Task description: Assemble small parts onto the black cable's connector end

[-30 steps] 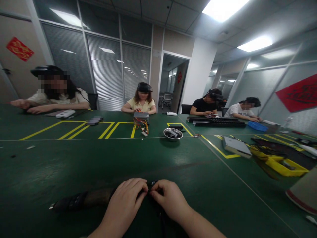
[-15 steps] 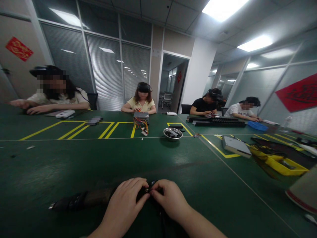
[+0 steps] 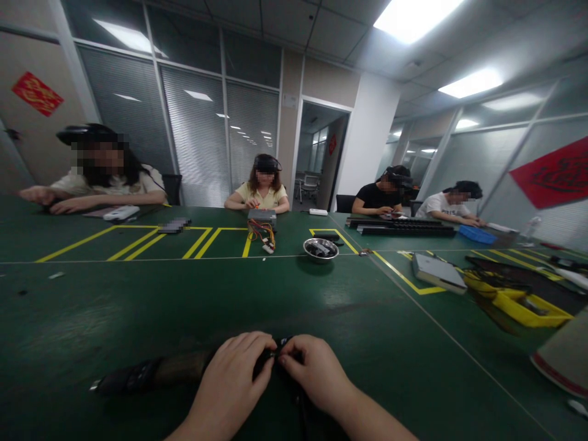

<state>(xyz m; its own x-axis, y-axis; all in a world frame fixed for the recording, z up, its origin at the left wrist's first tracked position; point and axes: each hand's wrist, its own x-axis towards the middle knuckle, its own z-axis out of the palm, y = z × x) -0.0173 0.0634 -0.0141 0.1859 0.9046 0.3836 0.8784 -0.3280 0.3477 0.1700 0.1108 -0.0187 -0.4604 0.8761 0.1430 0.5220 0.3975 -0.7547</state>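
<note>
A long dark cylinder-shaped tool (image 3: pixel 138 375) lies on the green table, with a small metal tip pointing left. Its right part passes behind my left hand (image 3: pixel 236 373), so I cannot tell where it ends. The thumb and fingers of that hand are curled toward each other beside a small dark piece with a shiny spot. Opposite it, my right hand (image 3: pixel 316 370) pinches at the same dark piece, fingertips almost meeting those of the left. What exactly the fingers hold is mostly hidden. A thin dark strip or cable (image 3: pixel 299 407) runs down between my wrists.
A metal bowl (image 3: pixel 320 258) of dark parts stands mid-table. Beyond it are a power supply (image 3: pixel 262 215) with coloured wires and black rails (image 3: pixel 399 226). On the right are a silver box (image 3: pixel 438 272) and a yellow tray (image 3: pixel 533 313). Several people sit across the table.
Both hands stay nearly in place, with only slight finger movement around the small piece. The tool's tip has shifted very slightly down and left.
</note>
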